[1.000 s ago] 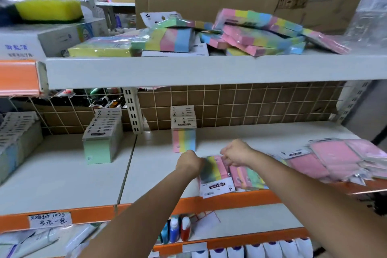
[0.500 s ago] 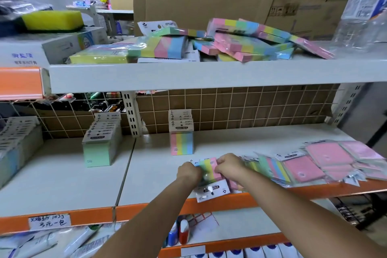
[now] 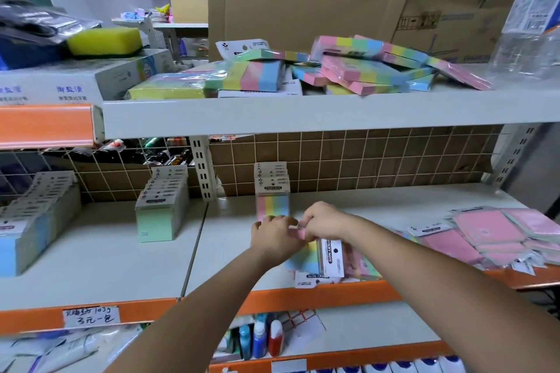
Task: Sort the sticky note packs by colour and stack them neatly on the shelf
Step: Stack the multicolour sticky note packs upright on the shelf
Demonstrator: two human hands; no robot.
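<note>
Two hands on one striped rainbow sticky-note pack with a white header card (image 3: 328, 251), held just above the front of the white middle shelf board (image 3: 242, 257). My left hand (image 3: 274, 239) curls round the pack's near end; my right hand (image 3: 322, 221) pinches its pink top edge, a ring showing on one finger. Pack is turned on edge, header card facing right, likely so I can square it before standing it up. Directly behind my hands stands the upright row of rainbow packs (image 3: 272, 191), headers to the front, backed against the brown grid panel (image 3: 378, 157); I judge that row to be where this pack goes, since the colours match. Beneath the held pack lie more loose rainbow packs (image 3: 315, 277), one header hanging over the orange shelf lip. To the right, a loose heap of pink packs in clear wrap (image 3: 485, 236), unsorted. To the left, past the upright post, a tidy row of mint-green packs (image 3: 157, 212) and, further left, a row of pale blue packs (image 3: 27, 236), both already filed upright. Upper shelf carries a jumbled pile of rainbow packs (image 3: 363, 70) beside a yellow sponge (image 3: 104, 41) and a big cardboard box (image 3: 303, 0). Only one view to report.
</note>
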